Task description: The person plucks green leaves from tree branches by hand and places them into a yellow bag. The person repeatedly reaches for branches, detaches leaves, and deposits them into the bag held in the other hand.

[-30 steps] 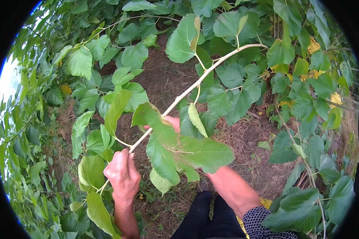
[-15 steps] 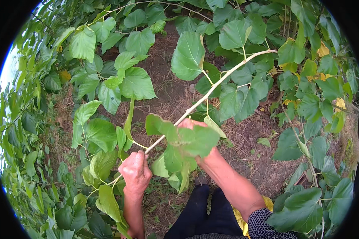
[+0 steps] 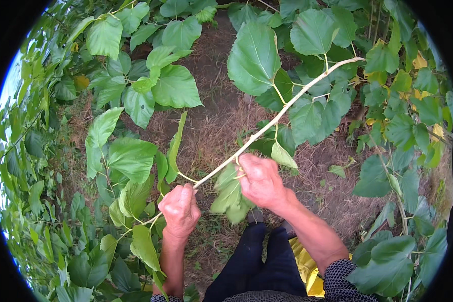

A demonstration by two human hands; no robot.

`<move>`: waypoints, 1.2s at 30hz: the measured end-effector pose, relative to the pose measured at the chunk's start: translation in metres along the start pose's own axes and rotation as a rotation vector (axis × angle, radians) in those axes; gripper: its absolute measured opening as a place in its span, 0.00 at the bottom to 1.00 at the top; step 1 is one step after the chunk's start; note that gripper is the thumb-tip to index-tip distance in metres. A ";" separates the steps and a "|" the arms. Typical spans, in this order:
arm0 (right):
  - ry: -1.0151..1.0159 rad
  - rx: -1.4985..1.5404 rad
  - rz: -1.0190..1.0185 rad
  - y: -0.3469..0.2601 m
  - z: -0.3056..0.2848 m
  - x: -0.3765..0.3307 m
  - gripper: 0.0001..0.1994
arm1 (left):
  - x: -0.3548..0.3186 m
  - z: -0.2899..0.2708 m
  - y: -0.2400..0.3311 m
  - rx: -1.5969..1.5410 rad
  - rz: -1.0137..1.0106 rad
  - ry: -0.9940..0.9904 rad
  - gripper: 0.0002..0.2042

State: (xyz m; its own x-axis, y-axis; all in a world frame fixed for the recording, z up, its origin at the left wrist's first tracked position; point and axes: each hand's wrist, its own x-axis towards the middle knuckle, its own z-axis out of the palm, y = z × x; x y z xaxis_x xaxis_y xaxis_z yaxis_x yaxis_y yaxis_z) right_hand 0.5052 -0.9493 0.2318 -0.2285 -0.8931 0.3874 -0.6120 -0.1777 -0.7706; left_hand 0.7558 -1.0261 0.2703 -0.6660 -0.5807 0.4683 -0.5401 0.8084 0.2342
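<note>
Branch (image 3: 272, 120): we see it slant from near left to far right.
Left hand (image 3: 180, 205): closed round its near end.
Right hand (image 3: 260, 181): beside it, knuckles up, gripping leaves (image 3: 231, 196).
Ground (image 3: 312, 166): bare soil, dry straw.
Edges: leafy bushes (image 3: 133, 160) left, far, right.

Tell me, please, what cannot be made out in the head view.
In the head view:
Left hand: curled fingertips, hidden behind the hand itself.
Right hand: exact grip, hidden by its back.
Lobed leaf below the branch: fine veins, blurred.
Yellow material: full shape, partly covered by trousers.
</note>
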 end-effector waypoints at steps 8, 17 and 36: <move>-0.253 0.864 0.336 0.006 0.030 0.004 0.19 | -0.010 -0.007 0.015 -0.183 -0.127 -0.085 0.08; -0.689 0.610 -0.073 -0.032 0.049 0.036 0.17 | -0.027 -0.040 0.022 -0.444 -0.290 -0.241 0.04; 0.001 0.149 0.866 0.064 -0.022 -0.109 0.15 | -0.063 0.018 0.034 -0.284 -0.331 -0.200 0.03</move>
State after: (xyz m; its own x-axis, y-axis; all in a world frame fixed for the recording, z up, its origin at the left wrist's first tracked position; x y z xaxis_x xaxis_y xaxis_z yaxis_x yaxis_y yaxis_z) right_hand 0.4743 -0.8538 0.1515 -0.5670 -0.7391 -0.3636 -0.1182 0.5099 -0.8521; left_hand 0.7697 -0.9637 0.2336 -0.5825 -0.7964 0.1627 -0.5965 0.5548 0.5799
